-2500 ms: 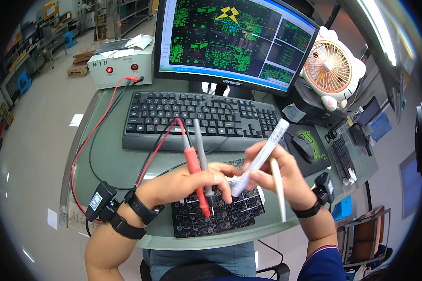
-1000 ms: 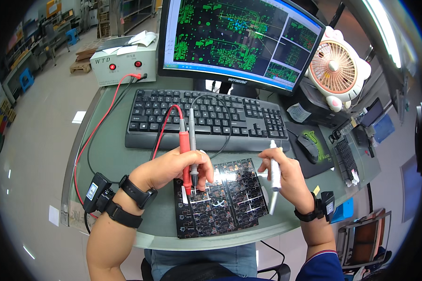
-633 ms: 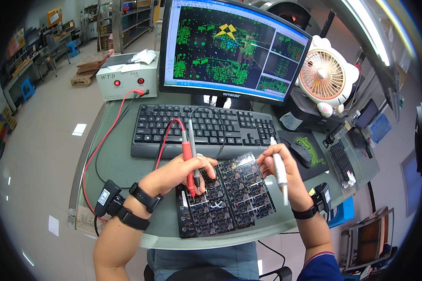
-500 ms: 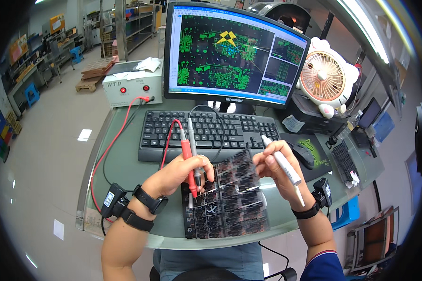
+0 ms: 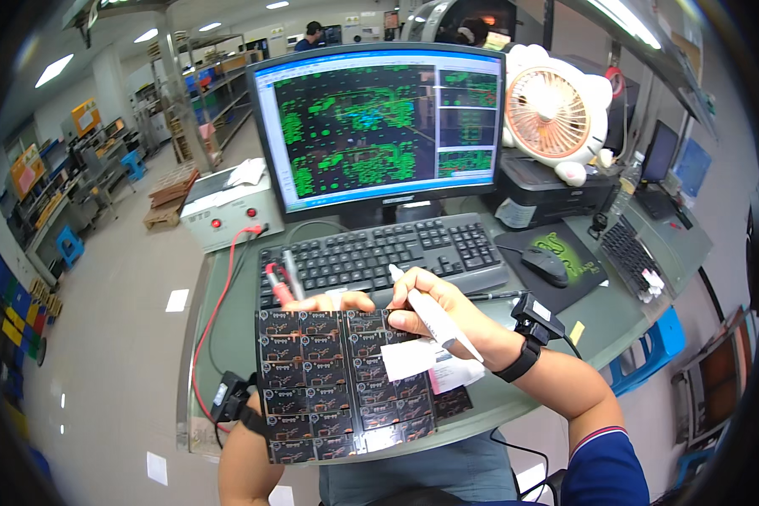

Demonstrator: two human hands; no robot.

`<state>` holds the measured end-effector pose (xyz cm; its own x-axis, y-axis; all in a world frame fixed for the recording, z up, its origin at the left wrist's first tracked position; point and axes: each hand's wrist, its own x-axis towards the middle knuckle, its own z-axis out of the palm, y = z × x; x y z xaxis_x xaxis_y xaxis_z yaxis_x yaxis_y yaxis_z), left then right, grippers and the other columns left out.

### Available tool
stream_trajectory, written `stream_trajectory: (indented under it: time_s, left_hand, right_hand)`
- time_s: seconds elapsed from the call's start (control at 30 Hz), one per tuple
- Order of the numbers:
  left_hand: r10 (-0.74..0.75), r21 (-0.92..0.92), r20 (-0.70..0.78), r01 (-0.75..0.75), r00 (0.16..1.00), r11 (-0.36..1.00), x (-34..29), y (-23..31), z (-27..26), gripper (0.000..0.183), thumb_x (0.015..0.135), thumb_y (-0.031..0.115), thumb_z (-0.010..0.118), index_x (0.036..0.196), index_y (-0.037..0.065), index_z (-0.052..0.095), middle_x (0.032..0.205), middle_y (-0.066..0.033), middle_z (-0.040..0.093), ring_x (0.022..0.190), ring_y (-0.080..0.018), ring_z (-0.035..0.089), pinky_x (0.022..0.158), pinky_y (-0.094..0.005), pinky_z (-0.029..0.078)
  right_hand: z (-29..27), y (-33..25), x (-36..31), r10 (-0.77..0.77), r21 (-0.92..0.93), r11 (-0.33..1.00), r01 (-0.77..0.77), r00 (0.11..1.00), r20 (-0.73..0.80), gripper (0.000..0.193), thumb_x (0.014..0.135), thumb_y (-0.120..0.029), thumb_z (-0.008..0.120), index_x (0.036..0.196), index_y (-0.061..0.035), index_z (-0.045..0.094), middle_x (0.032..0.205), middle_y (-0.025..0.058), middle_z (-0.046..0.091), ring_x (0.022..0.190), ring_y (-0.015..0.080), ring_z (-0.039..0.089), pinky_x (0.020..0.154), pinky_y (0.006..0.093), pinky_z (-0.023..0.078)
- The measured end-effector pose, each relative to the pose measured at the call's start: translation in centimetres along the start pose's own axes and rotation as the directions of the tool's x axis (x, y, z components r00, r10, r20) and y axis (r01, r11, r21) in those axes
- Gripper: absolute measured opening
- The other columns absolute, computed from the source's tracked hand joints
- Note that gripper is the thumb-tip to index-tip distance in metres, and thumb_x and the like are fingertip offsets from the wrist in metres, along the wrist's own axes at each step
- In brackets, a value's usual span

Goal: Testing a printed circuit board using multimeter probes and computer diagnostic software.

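A black circuit board panel with rows of repeated copper-coloured patterns is tilted up at the table's front edge. My left hand is mostly hidden behind it, with fingers showing along its top edge. A red test probe and a grey probe stick up beside that hand; the grip on them is largely covered. My right hand is closed round a white marker pen, with its fingers at the panel's upper right edge. White paper overlaps the panel's right part.
Behind the hands lie a black keyboard and a monitor showing a green board layout. A white box joins the red probe lead at left. To the right are a mouse, a printer and a fan.
The panel has come up in front of my left hand and moved left. The probes no longer point down onto it. My right hand has moved left with the marker to the panel's edge.
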<state>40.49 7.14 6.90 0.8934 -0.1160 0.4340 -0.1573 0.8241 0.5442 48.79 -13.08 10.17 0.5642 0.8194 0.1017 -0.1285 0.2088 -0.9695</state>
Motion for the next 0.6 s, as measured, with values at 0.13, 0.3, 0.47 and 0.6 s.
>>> stream_trajectory:
  time_s: [0.13,0.3,0.47,0.6]
  left_hand:
    - [0.106,0.131,-0.265,-0.074,0.958,0.989,-0.7,2.9,-3.3,0.049,0.097,0.046,0.041,0.081,0.003,0.058,0.111,-0.0222,0.062,0.08,-0.0226,0.061,0.077,-0.0391,0.055]
    - [0.086,0.267,-0.149,-0.044,0.985,0.963,-0.1,2.8,-0.8,0.053,0.099,0.047,0.031,0.082,0.007,0.062,0.09,-0.0133,0.062,0.077,-0.0252,0.06,0.088,-0.0485,0.048]
    - [-0.296,0.621,0.082,0.183,0.952,0.762,-0.9,-0.3,1.0,0.073,0.095,0.053,0.025,0.082,-0.002,0.072,0.092,-0.0249,0.067,0.089,-0.035,0.064,0.087,-0.0425,0.048]
    - [-0.475,0.777,0.068,0.252,0.877,0.577,-0.7,-1.9,1.4,0.056,0.095,0.041,0.037,0.088,-0.005,0.07,0.091,-0.0158,0.064,0.082,-0.0244,0.059,0.08,-0.0358,0.048]
  right_hand:
    - [-3.8,-0.8,-1.1,-0.114,-0.115,0.987,0.109,0.993,-0.041,0.017,0.091,-0.008,0.071,0.097,-0.0097,0.054,0.085,-0.0072,0.048,0.073,0.0,0.044,0.062,0.0164,0.038]
    - [-8.6,-0.5,-2.5,-0.151,-0.246,0.963,0.11,0.976,-0.155,0.018,0.091,-0.009,0.071,0.095,-0.0098,0.054,0.083,-0.0078,0.049,0.072,-0.0006,0.044,0.061,0.016,0.038]
    - [-10.1,1.2,-2.4,-0.106,-0.217,0.974,0.069,0.981,-0.164,0.018,0.091,-0.009,0.072,0.093,-0.0096,0.054,0.083,-0.007,0.049,0.074,0.0002,0.045,0.062,0.0174,0.039]
    - [-11.0,2.3,-2.0,-0.096,-0.289,0.956,0.056,0.987,-0.126,0.017,0.089,-0.006,0.071,0.093,-0.0082,0.055,0.084,-0.0056,0.05,0.075,0.0024,0.047,0.063,0.0199,0.041]
